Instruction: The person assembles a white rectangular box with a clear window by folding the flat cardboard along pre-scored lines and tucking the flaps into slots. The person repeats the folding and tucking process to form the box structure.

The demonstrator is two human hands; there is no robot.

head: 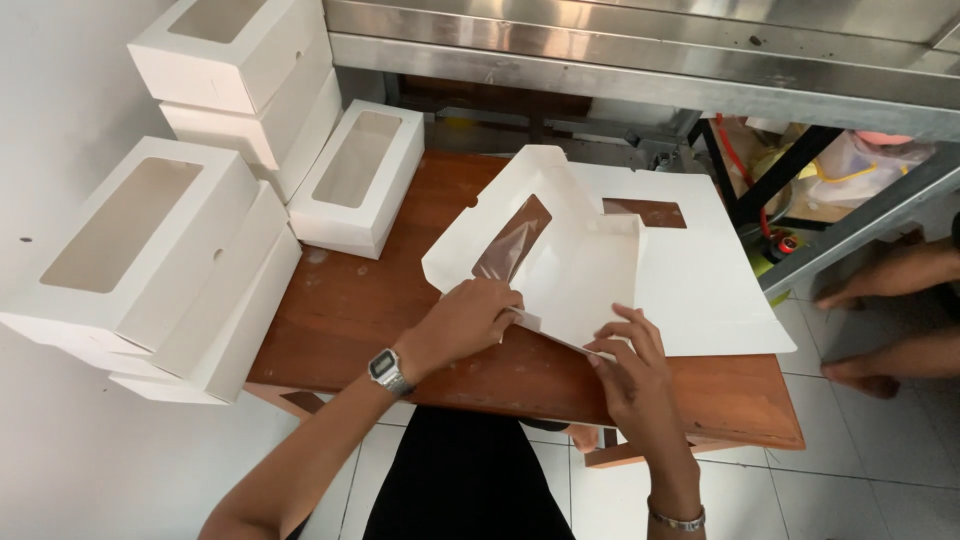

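A white cardboard box blank (pixel 580 270) with a clear window lies partly folded on a brown wooden table (pixel 350 310). My left hand (pixel 465 318), with a wristwatch, presses on the near corner of its raised window flap. My right hand (pixel 630 365), a bracelet at the wrist, pinches the near edge of the same blank. More flat white blanks (pixel 700 270) lie beneath it, one showing a window cutout.
Several folded white window boxes are stacked at the left (pixel 150 240), one more standing at the table's back (pixel 358 175). A steel counter edge (pixel 640 70) runs overhead. Another person's bare feet (pixel 890 320) rest on the tiled floor at right.
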